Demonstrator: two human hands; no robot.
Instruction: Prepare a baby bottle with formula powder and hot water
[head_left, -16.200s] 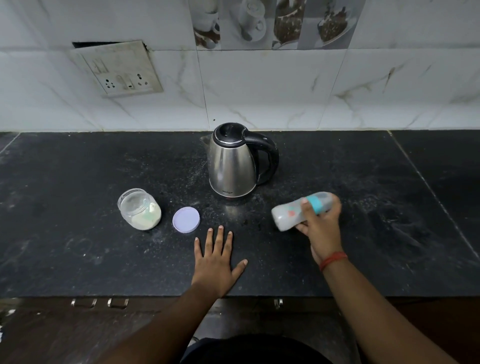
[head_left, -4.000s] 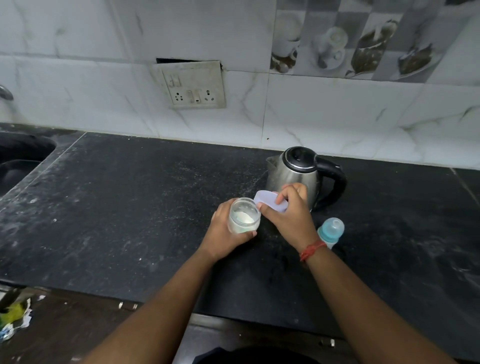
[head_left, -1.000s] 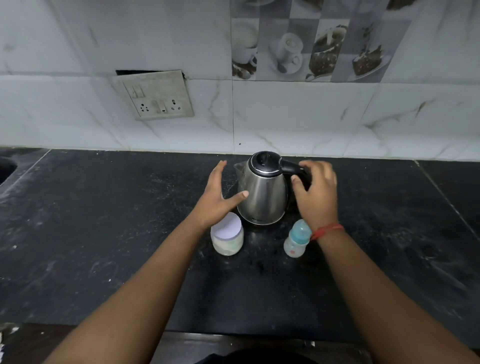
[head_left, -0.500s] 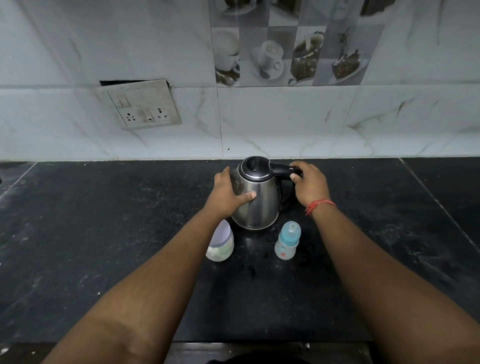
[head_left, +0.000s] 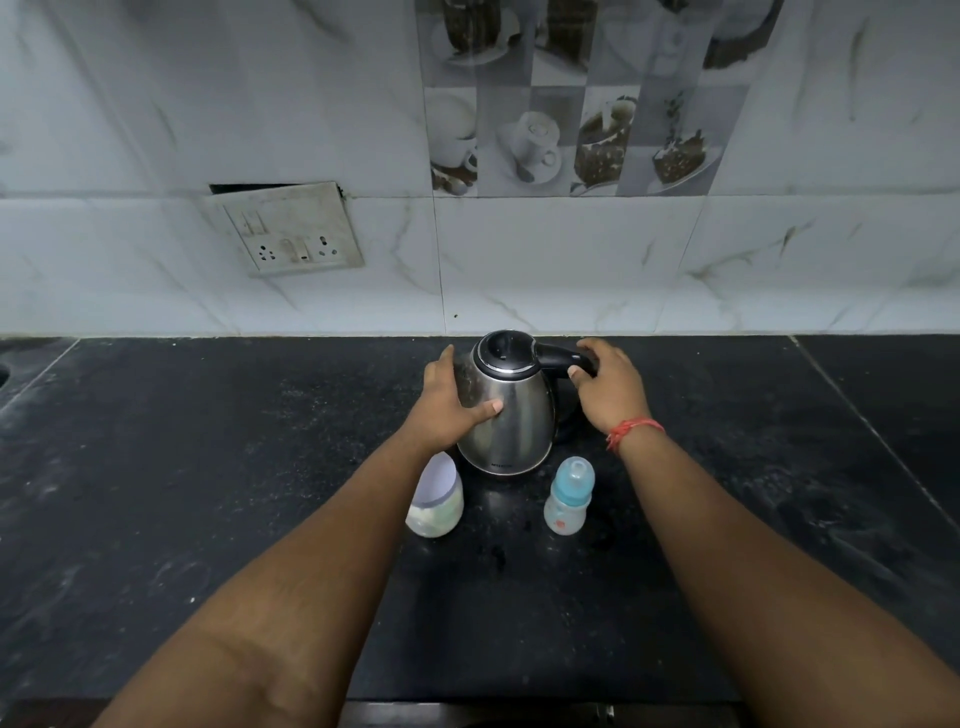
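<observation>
**Asha:** Black stone counter (head_left: 208, 493), dusty, with white marble tiles behind it. What stood on it?

**Ravi:** A steel kettle (head_left: 511, 415) near the far wall. Nearer, to its left, the powder jar (head_left: 435, 501) with its lid on; to its right, the baby bottle (head_left: 569, 496), upright, teal cap fitted, apart from both.

**Asha:** And the hands?

**Ravi:** The left hand (head_left: 452, 405) was spread flat against the kettle's left side, thumb across the front. The right hand (head_left: 608, 387) was curled round the black handle. Half a second before, both were already there; a second before, they were only arriving, fingers wide and clear of the metal.

**Asha:** What else had changed?

**Ravi:** Four seconds earlier the jar was open in the left hand and the lid in the right. Now it was closed and set down, and the bottle stood capped.

**Asha:** Meaning?

**Ravi:** I'd judge the mixing was finished and this was tidying, moving the kettle aside. With the cap on, no pouring could follow. Whether the kettle had left the counter, I couldn't tell.
</observation>
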